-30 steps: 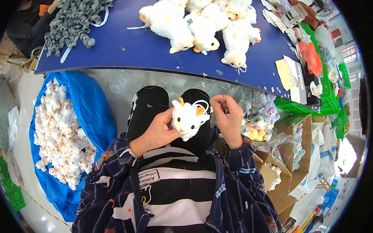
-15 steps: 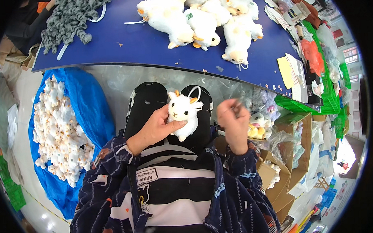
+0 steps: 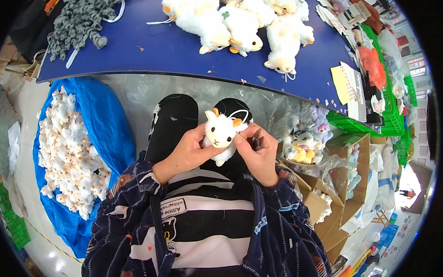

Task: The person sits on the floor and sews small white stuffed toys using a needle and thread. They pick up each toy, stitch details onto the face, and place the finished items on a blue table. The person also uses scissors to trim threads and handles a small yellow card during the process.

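Note:
A small white plush sheep [image 3: 220, 134] with orange horns, black eyes and a white hanging loop is held over my lap, its face toward me. My left hand [image 3: 187, 152] is closed round its left side, thumb across the chest. The thumb and forefinger of my right hand [image 3: 257, 154] pinch the toy's right side by the loop. Something small and dark [image 3: 256, 144] shows within the curled right fingers; I cannot make out its kind. Several similar white plush sheep [image 3: 242, 33] lie piled on the blue table [image 3: 145, 53] ahead.
On the left, a blue sack [image 3: 115, 135] holds many small white plush pieces [image 3: 71, 153]. Grey curly plush [image 3: 83, 23] lies at the table's far left. Cardboard boxes [image 3: 352, 178] with plush toys stand on the right, near green crates [image 3: 394, 115]. Papers [image 3: 349, 87] cover the table's right end.
My right hand has come left and inward, from apart at the right to touching the plush sheep. The toy has tilted slightly in my left hand.

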Tool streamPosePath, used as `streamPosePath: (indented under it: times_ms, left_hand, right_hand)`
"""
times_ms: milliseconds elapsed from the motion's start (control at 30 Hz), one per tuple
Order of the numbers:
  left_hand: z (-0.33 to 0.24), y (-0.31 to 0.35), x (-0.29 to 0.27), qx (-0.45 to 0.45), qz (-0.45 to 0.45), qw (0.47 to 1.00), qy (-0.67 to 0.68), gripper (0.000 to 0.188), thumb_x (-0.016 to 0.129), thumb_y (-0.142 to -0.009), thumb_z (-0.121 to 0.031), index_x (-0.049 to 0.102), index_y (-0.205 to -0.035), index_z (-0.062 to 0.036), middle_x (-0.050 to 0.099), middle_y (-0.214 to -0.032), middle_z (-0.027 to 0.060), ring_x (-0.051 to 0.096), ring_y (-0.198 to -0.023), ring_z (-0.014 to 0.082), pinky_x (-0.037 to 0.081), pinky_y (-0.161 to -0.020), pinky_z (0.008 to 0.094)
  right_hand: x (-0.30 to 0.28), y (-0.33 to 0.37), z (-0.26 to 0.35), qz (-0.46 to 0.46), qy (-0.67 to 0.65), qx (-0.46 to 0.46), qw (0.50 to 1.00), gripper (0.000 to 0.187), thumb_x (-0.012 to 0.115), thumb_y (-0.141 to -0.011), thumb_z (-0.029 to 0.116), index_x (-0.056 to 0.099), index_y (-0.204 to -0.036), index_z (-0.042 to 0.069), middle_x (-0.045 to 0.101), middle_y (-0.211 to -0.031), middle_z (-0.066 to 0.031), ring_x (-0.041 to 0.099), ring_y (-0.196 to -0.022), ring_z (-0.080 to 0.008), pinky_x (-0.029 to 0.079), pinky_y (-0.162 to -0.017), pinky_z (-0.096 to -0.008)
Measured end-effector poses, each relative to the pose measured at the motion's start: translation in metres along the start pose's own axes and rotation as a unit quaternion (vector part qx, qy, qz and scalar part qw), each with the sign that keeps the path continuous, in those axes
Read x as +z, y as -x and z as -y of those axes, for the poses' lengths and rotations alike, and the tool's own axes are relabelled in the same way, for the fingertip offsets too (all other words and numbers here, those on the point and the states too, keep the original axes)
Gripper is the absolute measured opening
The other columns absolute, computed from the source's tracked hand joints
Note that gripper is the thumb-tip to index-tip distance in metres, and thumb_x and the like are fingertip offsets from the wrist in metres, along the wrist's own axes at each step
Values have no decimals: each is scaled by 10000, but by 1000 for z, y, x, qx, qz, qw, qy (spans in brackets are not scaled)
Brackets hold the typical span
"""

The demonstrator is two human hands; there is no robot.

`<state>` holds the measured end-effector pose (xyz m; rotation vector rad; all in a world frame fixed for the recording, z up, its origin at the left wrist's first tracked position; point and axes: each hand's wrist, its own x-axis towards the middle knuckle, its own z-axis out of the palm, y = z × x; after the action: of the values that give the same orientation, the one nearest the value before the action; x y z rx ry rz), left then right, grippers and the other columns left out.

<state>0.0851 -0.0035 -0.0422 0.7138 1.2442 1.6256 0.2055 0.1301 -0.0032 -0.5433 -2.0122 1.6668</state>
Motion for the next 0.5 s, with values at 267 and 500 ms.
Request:
streamPosePath:
  times_ms: [267,500]
  left_hand:
    - [3,0,-5,-26,-25,998,59,386,628,-894,-124,505,-1237,3,612,-1095,42,569,-986,94,462,-854,254]
    - [3,-1,-3,-39,-22,995,92,379,616,-898,-109,493,-1239,0,607,-1093,41,575,-990,97,470,-856,259]
  right_hand:
    - [-17,1,15,99,81,-80,989,186,626,-814,27,595,-995,-5,532,-786,-73,486,-631,-140,400,-574,-240]
    - [-7,5,-6,33,197,-136,970,338,668,-827,87,579,-1139,-12,535,-787,-109,571,-658,-207,461,-570,-292]
